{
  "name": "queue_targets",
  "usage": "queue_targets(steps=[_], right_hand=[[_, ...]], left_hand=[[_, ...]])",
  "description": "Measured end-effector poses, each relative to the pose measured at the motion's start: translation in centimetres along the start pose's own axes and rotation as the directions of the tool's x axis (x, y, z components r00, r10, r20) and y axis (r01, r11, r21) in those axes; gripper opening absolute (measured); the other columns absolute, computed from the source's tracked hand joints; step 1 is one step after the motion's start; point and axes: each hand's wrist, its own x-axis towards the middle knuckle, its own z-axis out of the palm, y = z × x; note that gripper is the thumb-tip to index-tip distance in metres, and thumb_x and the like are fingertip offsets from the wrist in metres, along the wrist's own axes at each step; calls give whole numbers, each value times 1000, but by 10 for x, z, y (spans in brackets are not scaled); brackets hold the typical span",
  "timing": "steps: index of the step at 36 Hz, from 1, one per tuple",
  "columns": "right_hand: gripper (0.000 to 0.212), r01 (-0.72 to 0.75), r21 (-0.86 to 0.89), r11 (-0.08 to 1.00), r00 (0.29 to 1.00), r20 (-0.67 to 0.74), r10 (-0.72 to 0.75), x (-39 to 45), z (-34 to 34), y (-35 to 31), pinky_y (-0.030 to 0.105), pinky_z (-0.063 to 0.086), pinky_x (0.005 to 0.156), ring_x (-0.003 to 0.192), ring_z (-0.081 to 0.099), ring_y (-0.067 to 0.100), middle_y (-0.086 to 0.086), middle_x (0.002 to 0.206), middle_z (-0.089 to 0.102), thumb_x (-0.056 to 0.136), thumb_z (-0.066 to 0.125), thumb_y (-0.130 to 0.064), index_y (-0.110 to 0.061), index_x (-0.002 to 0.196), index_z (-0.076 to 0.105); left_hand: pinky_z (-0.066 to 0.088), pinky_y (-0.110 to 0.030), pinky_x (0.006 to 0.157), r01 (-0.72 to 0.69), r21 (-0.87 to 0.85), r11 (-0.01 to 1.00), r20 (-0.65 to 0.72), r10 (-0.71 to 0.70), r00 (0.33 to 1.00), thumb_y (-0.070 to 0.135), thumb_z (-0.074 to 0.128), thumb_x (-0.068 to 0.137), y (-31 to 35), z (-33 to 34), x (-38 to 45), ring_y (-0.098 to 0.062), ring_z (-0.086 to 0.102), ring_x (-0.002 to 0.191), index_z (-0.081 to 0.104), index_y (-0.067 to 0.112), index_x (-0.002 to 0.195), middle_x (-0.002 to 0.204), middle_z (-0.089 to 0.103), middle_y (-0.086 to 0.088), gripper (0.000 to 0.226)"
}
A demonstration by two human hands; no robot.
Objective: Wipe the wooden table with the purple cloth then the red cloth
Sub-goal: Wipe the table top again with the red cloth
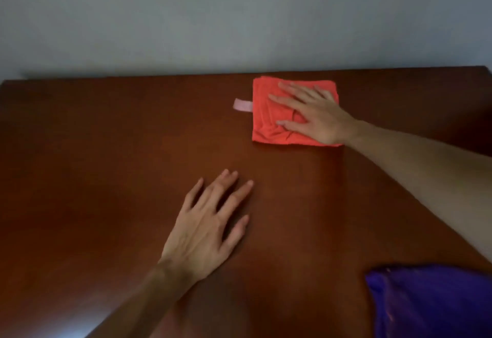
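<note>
Under my left hand [210, 228] the table [106, 164] is dark reddish wood, smooth with a soft sheen. My right hand [316, 114] presses the red cloth [269, 122]: soft, matt, creased, with a pale tag [242, 105]. The purple cloth [431, 303] looks slightly shiny.

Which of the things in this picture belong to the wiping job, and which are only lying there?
Belong to the job:
- red cloth, folded, under the flat right hand
- purple cloth, at the near right corner, untouched
- wooden table
- left hand, resting flat on the table

Only lying there:
- nothing separate; the pale tag is at the red cloth's left edge
</note>
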Motion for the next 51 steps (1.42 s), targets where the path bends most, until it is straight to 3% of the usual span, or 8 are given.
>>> queue_targets(steps=[7,17,24,31,35,39,43,51], right_hand=[[83,-58,40,998,996,-70,61,33,-6,25,52,12,124,158,17,17,-9,172,18,84,22,-83,-47,159,27],[82,-213,61,975,975,-45,216,-10,3,5,52,0,127,160,0,14,-8,174,4,88,17,-84,-48,161,13],[83,-89,29,996,994,-57,91,-133,9,-7,53,7,126,159,5,12,-10,173,9,88,16,-83,-45,162,18],[74,70,-11,997,993,-90,-71,-234,9,12,50,13,126,159,7,10,-12,173,10,96,27,-78,-45,162,20],[72,135,6,991,990,-31,-134,-216,2,31,45,7,128,159,4,8,-14,173,8,96,38,-74,-47,160,23],[70,175,2,985,985,14,-175,-182,-11,72,37,-4,125,158,0,5,-16,173,5,96,36,-73,-49,160,21],[70,117,-33,993,992,-38,-118,-138,-15,113,42,9,125,159,10,11,-14,172,11,96,33,-73,-47,160,24],[71,47,-23,999,999,-23,-48,-64,-31,184,50,12,126,158,12,11,-13,172,13,94,27,-75,-48,160,23]], left_hand=[[12,-42,124,-24,-2,1000,87,24,996,49,34,104,-3,-4,4,-9,15,153,32,43,153,164,25,4,49],[13,-41,124,-16,23,1000,81,14,997,52,32,103,-2,-6,4,-4,13,152,31,47,151,163,24,9,48],[21,-39,121,49,114,992,28,-52,998,43,32,103,14,-4,-2,-12,30,149,45,36,147,158,38,2,47],[33,-41,104,225,107,968,-169,-205,964,33,41,94,87,11,17,-25,58,112,61,19,124,128,59,-3,39],[35,-39,100,149,25,988,-215,-140,966,31,49,93,132,30,55,-25,55,113,60,18,116,127,57,-4,29],[40,-44,99,274,-64,960,-232,-281,931,34,49,94,149,40,91,-28,53,121,59,14,122,135,54,-9,36],[31,-41,110,224,-38,974,-161,-228,960,42,43,97,151,53,101,-25,45,137,54,18,136,144,49,-7,47],[14,-38,122,149,-14,989,8,-149,989,51,33,101,148,54,106,-11,19,152,36,41,151,157,33,0,50]])
